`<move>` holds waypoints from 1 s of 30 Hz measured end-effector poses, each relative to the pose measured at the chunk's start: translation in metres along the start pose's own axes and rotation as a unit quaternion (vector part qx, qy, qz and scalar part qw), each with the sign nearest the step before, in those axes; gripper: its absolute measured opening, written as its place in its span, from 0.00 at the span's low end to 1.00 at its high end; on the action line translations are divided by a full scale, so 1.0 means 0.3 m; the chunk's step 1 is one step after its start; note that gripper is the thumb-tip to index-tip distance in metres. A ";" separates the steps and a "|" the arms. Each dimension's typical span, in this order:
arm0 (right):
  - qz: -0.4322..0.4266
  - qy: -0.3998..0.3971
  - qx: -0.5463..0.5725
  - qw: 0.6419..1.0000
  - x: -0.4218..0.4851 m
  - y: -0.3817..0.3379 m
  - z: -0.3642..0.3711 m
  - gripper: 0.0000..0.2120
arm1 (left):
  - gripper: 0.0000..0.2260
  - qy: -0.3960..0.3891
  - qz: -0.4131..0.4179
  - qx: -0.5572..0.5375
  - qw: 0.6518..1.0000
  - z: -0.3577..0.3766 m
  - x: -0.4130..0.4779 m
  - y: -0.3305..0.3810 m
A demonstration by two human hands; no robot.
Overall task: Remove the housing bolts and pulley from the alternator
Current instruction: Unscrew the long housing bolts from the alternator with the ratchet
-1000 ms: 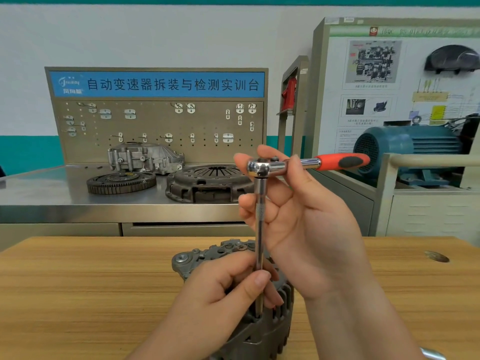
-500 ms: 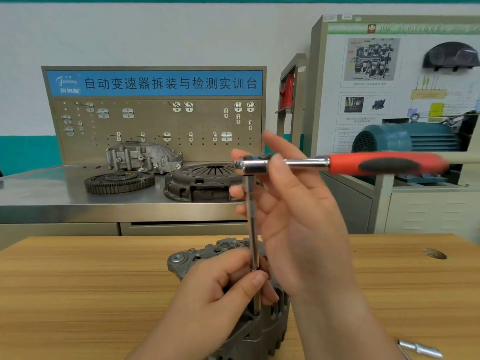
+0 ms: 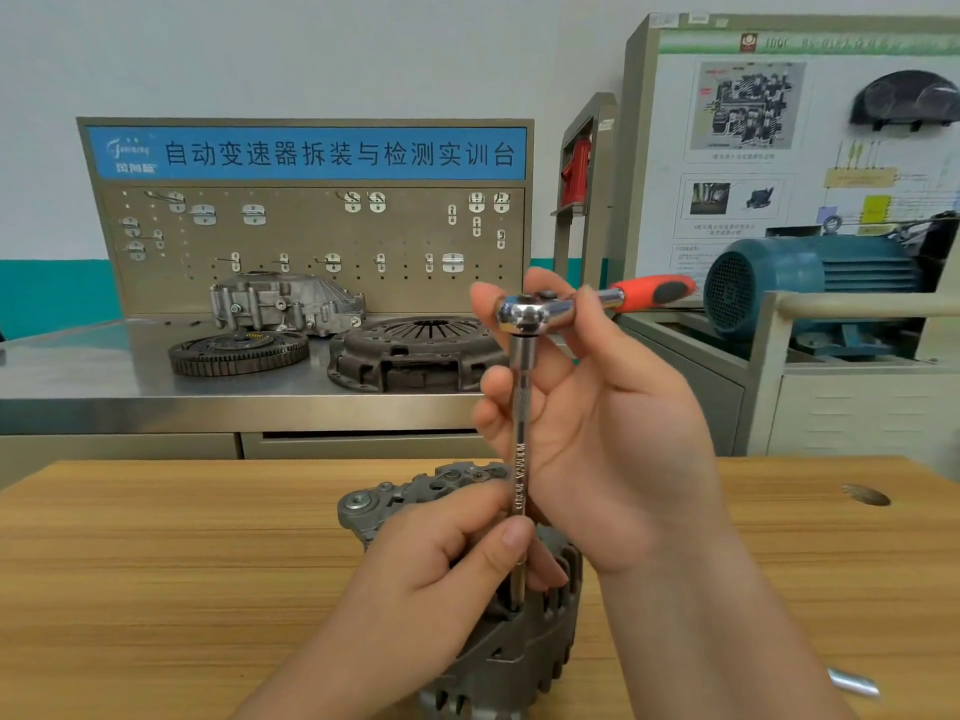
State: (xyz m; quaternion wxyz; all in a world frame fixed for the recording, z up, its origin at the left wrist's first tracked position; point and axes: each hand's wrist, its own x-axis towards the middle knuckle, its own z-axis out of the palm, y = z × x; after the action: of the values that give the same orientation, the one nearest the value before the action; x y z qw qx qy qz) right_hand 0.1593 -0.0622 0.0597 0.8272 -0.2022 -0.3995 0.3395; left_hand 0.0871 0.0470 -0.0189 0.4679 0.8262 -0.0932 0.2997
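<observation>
A grey cast alternator (image 3: 519, 657) stands on the wooden table (image 3: 156, 563), its slotted housing toward me. A chrome ratchet (image 3: 535, 314) with a red and black handle (image 3: 654, 292) sits atop a long vertical extension bar (image 3: 519, 439) that runs down into the housing. My right hand (image 3: 597, 423) grips the ratchet head, thumb and fingers curled around it. My left hand (image 3: 457, 569) pinches the lower part of the bar just above the alternator and hides the bolt and socket.
A chrome tool piece (image 3: 854, 684) lies on the table at the lower right. Behind stands a steel bench (image 3: 78, 376) with a flywheel (image 3: 236, 351), a clutch cover (image 3: 415, 350) and a gearbox housing (image 3: 283, 302). A blue motor (image 3: 810, 283) sits at the right.
The ratchet handle has swung from pointing far right back toward the rear, so it looks shorter. Both hands keep their hold; the bar stays upright in the housing.
</observation>
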 end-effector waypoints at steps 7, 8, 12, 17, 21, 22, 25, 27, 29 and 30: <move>-0.262 0.034 -0.338 0.903 -0.018 0.041 0.000 0.09 | 0.11 0.014 -0.007 0.011 1.000 0.002 -0.001 -0.008; -0.332 0.042 -0.452 0.827 -0.022 0.036 0.001 0.08 | 0.08 0.027 0.005 0.025 0.999 0.008 -0.001 -0.008; -0.330 0.064 -0.461 0.821 -0.026 0.052 0.015 0.06 | 0.08 0.038 -0.010 0.022 0.999 0.007 0.001 -0.010; -0.065 0.029 -0.043 0.997 -0.001 0.025 0.013 0.12 | 0.11 0.005 -0.006 -0.005 1.000 -0.001 -0.005 -0.008; -0.037 -0.002 -0.002 0.999 0.006 0.020 -0.015 0.09 | 0.11 0.002 -0.016 -0.012 1.000 0.001 -0.004 -0.007; -0.068 -0.003 -0.039 0.997 0.008 0.030 -0.017 0.07 | 0.11 0.005 -0.019 -0.013 1.000 0.000 -0.005 -0.012; -0.271 0.028 -0.314 0.910 0.001 0.044 -0.023 0.09 | 0.11 0.007 -0.022 -0.009 1.000 0.001 -0.002 -0.013; -0.370 0.032 -0.479 0.795 -0.002 0.047 -0.030 0.09 | 0.12 0.009 -0.022 -0.004 1.000 0.003 -0.001 -0.016; -0.342 0.038 -0.453 0.823 -0.004 0.054 -0.022 0.07 | 0.12 0.015 -0.025 -0.012 1.000 0.003 0.001 -0.017; -0.283 0.032 -0.364 0.887 -0.004 0.055 -0.006 0.07 | 0.12 0.017 -0.025 -0.017 0.999 0.004 0.000 -0.015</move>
State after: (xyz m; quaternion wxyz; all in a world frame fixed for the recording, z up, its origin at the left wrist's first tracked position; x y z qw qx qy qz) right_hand 0.1537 -0.0519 0.0481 0.7691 -0.3782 -0.5083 -0.0847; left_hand 0.0895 0.0486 -0.0227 0.4907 0.8148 -0.0698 0.3008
